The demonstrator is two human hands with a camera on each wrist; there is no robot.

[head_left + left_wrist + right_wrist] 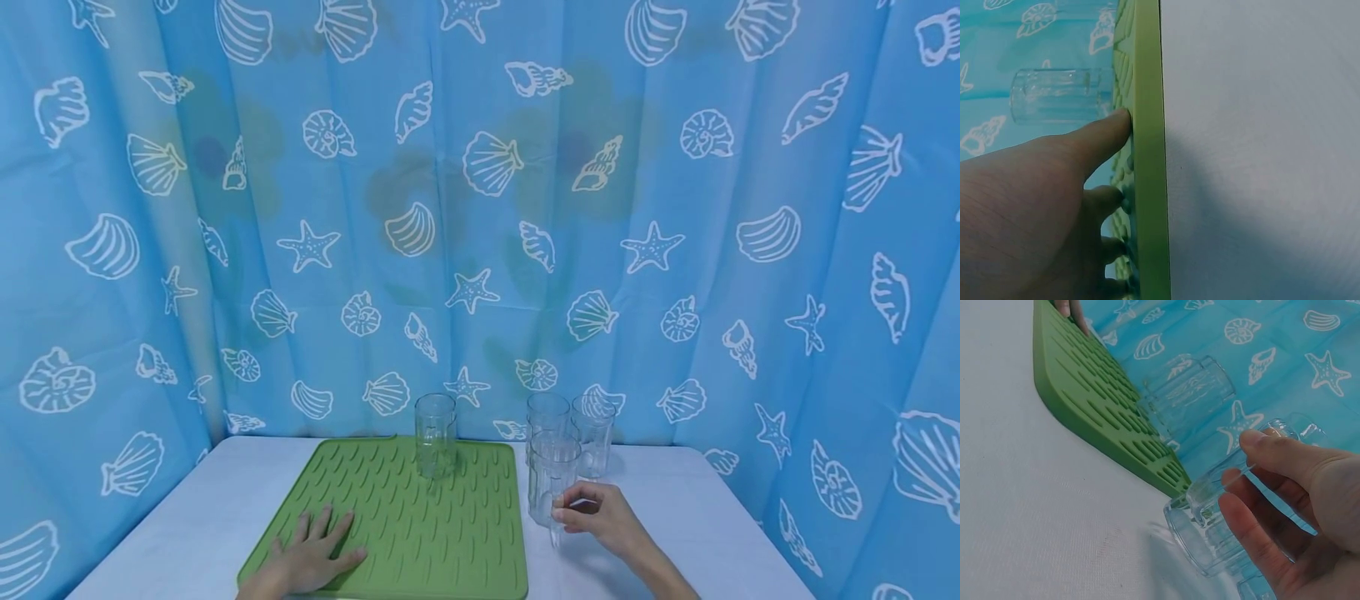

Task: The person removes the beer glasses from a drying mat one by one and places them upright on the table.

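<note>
My left hand (309,557) rests with spread fingers on the front left of a green ridged drying mat (420,533). In the left wrist view its thumb (1109,132) and fingers touch the mat near the edge. My right hand (600,515) pinches the handle of a clear glass mug (542,492) just right of the mat. The right wrist view shows thumb and fingers at that handle (1210,482), with the mug's base (1186,540) close over the white table. Another glass mug (436,429) stands upright toward the back of the mat.
Behind the gripped mug, further clear glass mugs (596,433) stand close together, partly hidden by it. All stand on a white-covered table (690,508). A blue curtain (480,233) with white shell and starfish prints surrounds the table at the back and sides.
</note>
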